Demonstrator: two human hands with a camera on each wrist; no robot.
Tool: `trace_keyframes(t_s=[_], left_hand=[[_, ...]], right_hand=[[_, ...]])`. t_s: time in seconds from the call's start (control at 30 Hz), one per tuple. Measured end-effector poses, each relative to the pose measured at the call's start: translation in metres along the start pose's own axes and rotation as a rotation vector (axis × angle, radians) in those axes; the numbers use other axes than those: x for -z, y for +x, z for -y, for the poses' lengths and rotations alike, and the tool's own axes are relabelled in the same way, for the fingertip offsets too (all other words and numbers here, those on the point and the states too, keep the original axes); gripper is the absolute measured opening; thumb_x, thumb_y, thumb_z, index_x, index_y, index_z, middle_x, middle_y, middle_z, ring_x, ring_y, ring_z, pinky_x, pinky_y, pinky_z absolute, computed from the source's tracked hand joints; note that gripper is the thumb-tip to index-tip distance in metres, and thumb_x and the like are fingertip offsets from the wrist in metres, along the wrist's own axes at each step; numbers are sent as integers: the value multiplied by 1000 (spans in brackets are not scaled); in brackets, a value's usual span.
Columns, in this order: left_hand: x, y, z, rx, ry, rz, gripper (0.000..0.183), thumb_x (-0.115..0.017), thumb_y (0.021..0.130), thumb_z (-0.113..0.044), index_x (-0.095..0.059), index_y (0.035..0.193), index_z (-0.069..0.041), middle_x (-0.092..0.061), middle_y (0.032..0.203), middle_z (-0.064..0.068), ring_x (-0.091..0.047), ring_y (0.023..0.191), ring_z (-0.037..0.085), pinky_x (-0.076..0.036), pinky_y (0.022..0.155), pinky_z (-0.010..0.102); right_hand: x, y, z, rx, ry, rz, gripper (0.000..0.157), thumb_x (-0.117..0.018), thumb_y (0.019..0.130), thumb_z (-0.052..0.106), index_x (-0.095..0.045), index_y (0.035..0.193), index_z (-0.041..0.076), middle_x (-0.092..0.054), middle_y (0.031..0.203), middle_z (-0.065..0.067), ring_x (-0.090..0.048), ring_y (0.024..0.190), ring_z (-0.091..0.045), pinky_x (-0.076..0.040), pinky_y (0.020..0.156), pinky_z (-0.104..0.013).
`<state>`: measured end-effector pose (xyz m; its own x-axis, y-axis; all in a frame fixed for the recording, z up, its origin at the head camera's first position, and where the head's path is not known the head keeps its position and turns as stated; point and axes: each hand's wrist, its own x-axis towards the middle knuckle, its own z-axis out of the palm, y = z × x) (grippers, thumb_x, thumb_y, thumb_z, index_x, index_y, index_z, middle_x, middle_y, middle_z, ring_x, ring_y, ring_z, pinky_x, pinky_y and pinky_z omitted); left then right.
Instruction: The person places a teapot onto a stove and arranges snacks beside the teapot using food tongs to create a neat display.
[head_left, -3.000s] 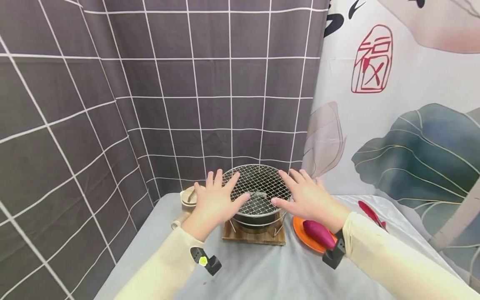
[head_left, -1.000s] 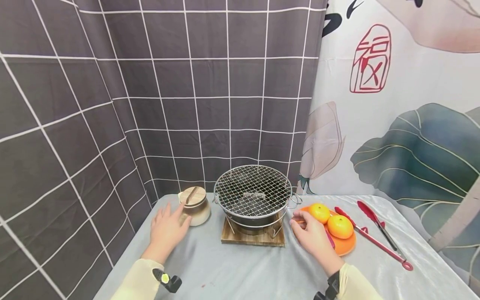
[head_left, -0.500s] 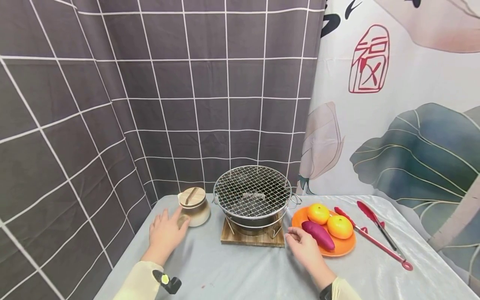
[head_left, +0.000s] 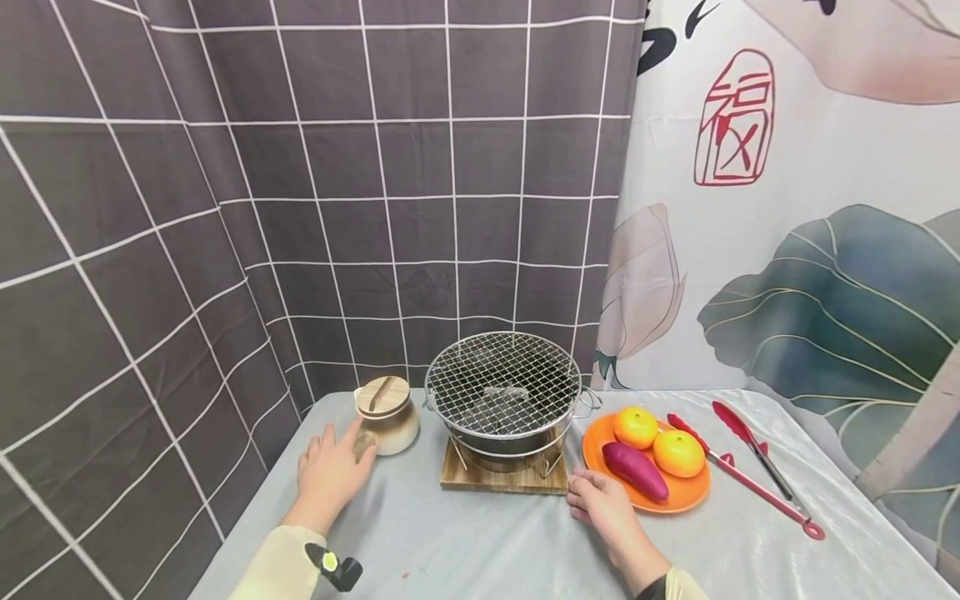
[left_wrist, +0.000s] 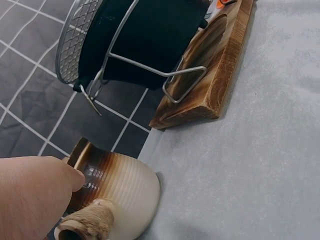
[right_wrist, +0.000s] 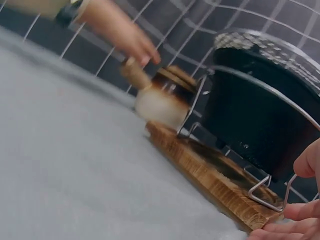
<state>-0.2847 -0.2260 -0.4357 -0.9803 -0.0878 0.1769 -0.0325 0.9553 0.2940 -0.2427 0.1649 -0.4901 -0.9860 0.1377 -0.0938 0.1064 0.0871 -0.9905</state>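
Pressing low suits the wooden board (head_left: 480,481): the right hand (head_left: 602,505), fingers parted, seemingly touches its corner; the left hand (head_left: 330,470) spreads beside the pot (head_left: 397,430).

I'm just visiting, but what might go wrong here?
The right hand is at the corner of the wooden board; a bump there might shift the grill standing on it. The left hand is close to the lidded pot, so a knock could tip it. The orange plate sits near the right hand and might get nudged.
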Motion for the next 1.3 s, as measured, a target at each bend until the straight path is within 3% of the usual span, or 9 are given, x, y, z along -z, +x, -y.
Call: trace_keyframes(t_s=[0.1, 0.3, 0.53, 0.67, 0.87, 0.97, 1.07, 1.13, 1.3], left_hand=[[-2, 1, 2, 5, 4, 6, 65, -49, 102, -46, -38, 155, -10, -28, 151, 42, -29, 136, 64, -25, 109, 76], [-8, 3, 7, 14, 1, 16, 65, -48, 101, -46, -37, 156, -11, -27, 151, 42, -28, 136, 65, -25, 108, 77], [-11, 5, 7, 5, 0, 20, 65, -49, 101, -44, -37, 156, -11, -29, 150, 42, -30, 135, 65, -27, 107, 77], [-12, 5, 7, 4, -2, 29, 64, -49, 101, -43, -37, 155, -11, -30, 149, 43, -32, 134, 65, -28, 107, 76], [-14, 5, 7, 11, -5, 47, 64, -49, 102, -43, -36, 156, -11, -30, 149, 42, -32, 133, 65, -28, 107, 76], [-14, 6, 8, 12, -12, 46, 64, -49, 102, -41, -36, 156, -11, -30, 149, 42, -32, 133, 65, -28, 107, 76], [-15, 6, 8, 13, -13, 47, 64, -49, 102, -41, -36, 156, -10, -31, 149, 43, -33, 133, 65, -28, 106, 76], [-17, 7, 10, 12, -12, 49, 64, -49, 102, -41, -36, 156, -9, -31, 148, 43, -34, 132, 65, -28, 106, 76], [-22, 9, 13, 10, -8, 52, 65, -48, 101, -42, -36, 156, -9, -32, 148, 43, -34, 133, 65, -28, 106, 76]], right_hand=[[1, 0, 0, -68, 107, 30, 51, -49, 103, 18, -44, 138, -20, -58, 128, -37, -63, 116, -42, -58, 91, -46], [2, 3, -4, -115, 321, 83, 58, -42, 106, 21, -31, 142, -23, -40, 140, -46, -51, 128, -50, -49, 104, -53], [4, 7, -9, -214, 652, 85, 64, -33, 106, 23, -16, 147, -23, -25, 149, -41, -38, 135, -45, -27, 119, -56], [4, 10, -10, -246, 749, 102, 65, -28, 107, 22, -7, 150, -22, -14, 156, -39, -23, 144, -47, -20, 122, -55], [2, 13, -9, -270, 753, 101, 66, -29, 106, 22, -5, 152, -19, -10, 160, -37, -20, 147, -47, -20, 122, -55], [0, 14, -8, -268, 695, 78, 63, -35, 106, 20, -14, 151, -18, -20, 157, -36, -32, 142, -47, -27, 120, -55], [-1, 15, -8, -263, 619, 32, 58, -46, 105, 16, -25, 148, -17, -48, 140, -33, -55, 122, -39, -38, 114, -54], [-1, 16, -9, -255, 564, 1, 57, -53, 102, 11, -32, 147, -16, -63, 121, -23, -64, 106, -29, -48, 106, -50], [-4, 17, -14, -227, 486, -51, 59, -62, 94, -2, -38, 146, -16, -71, 97, -4, -67, 86, -16, -60, 87, -38]])
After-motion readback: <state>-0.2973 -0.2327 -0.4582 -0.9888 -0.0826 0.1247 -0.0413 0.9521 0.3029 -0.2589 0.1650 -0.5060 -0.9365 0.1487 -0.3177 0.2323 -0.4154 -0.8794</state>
